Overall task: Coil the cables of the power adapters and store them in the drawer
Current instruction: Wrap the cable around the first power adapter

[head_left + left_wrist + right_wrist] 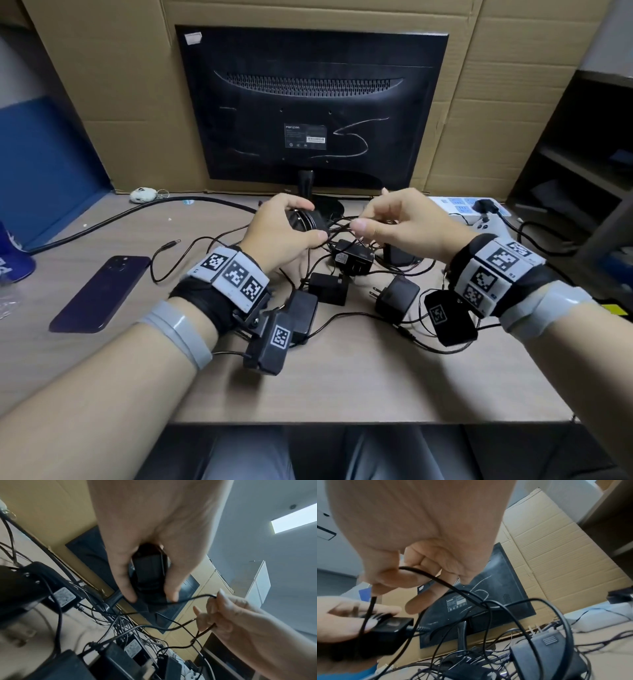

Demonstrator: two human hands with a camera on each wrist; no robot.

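My left hand (291, 224) is raised above the desk and grips a black power adapter (149, 568) with turns of its cable wound round it; the same adapter (388, 626) shows in the right wrist view. Just to its right, my right hand (383, 219) pinches the loose thin black cable (426, 574) between thumb and fingers; the cable (188, 599) runs from the adapter to that hand. Several other black adapters (352, 257) lie below in a tangle of cables (404, 329) on the desk (342, 383). No drawer is in view.
A black monitor (311, 102) stands behind the hands, backed by cardboard. A dark phone (101, 294) lies at the left, a thick black cord (113, 216) runs behind it. A white power strip (459, 204) sits at the right rear, dark shelves (582, 164) beyond.
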